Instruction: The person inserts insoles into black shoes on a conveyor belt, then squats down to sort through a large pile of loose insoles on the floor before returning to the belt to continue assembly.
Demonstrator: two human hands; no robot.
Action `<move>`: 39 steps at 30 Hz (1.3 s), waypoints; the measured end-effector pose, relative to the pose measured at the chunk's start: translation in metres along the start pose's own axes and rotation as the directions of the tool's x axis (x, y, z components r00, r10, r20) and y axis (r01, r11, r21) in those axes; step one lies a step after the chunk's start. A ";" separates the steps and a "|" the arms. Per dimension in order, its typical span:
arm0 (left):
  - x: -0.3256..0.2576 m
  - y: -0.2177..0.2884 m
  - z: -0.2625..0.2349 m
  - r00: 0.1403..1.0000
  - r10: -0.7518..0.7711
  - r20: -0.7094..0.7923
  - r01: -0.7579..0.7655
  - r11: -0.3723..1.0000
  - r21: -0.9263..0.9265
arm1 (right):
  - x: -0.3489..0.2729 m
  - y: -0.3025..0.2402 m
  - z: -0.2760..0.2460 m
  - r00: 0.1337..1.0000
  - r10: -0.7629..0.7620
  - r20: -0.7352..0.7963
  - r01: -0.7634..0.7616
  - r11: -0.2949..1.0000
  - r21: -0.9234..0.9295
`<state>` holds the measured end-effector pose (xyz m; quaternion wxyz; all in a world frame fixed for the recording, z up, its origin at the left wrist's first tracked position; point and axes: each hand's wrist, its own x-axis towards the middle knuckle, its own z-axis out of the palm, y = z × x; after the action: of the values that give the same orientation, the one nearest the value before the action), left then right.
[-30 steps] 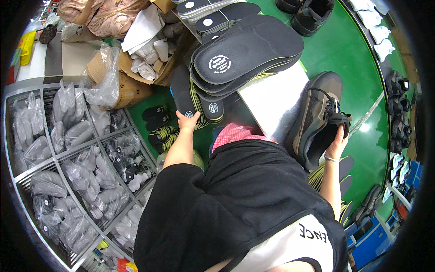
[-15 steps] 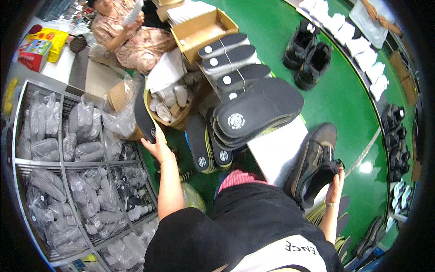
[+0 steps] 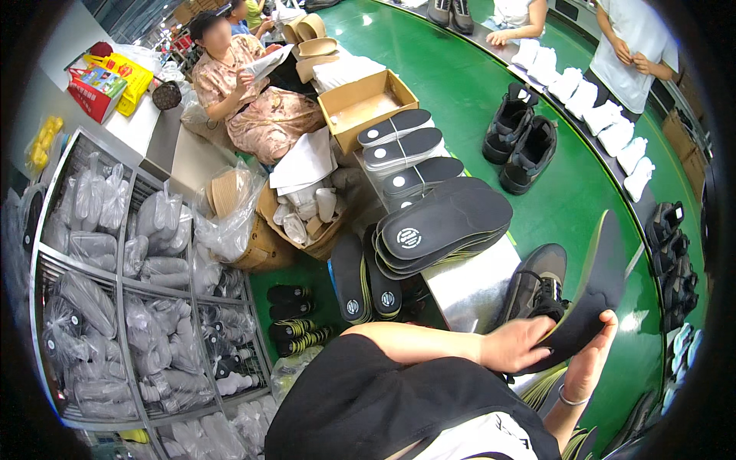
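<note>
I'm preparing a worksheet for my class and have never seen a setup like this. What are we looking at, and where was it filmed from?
There is no robot here: these are a person's own bare hands. The view comes from a wide fisheye camera worn on the head and looking down, so straight edges bend near the rim.

The left hand and right hand are both at one black insole, held up off the surface; the left is blurred, so its exact grip is unclear. Just beyond, partly hidden, is a brown-and-black shoe.

A stack of insoles lies at the far end of a white surface. To the person's left, a metal rack holds bagged items.
</note>
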<state>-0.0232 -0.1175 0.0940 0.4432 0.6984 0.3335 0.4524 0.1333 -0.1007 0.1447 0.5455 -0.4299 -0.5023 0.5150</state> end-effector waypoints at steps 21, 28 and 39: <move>0.046 0.003 -0.006 0.958 -0.242 0.152 0.229 0.336 -0.914 | -0.036 0.007 -0.014 0.992 -0.020 0.126 0.076 0.885 -0.460; 0.044 -0.030 -0.006 0.993 -0.077 0.090 0.085 0.992 -0.096 | -0.045 -0.012 -0.034 0.993 -0.060 0.101 0.107 0.810 -0.577; 0.076 -0.082 0.029 0.978 -0.035 0.207 -0.075 0.862 0.502 | -0.067 -0.048 -0.040 0.904 0.225 0.364 0.316 0.225 -0.922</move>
<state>0.0260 -0.0294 0.0384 0.2719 0.8373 0.3848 0.2775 0.1819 -0.1706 0.1795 0.0492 -0.5353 -0.8294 0.1521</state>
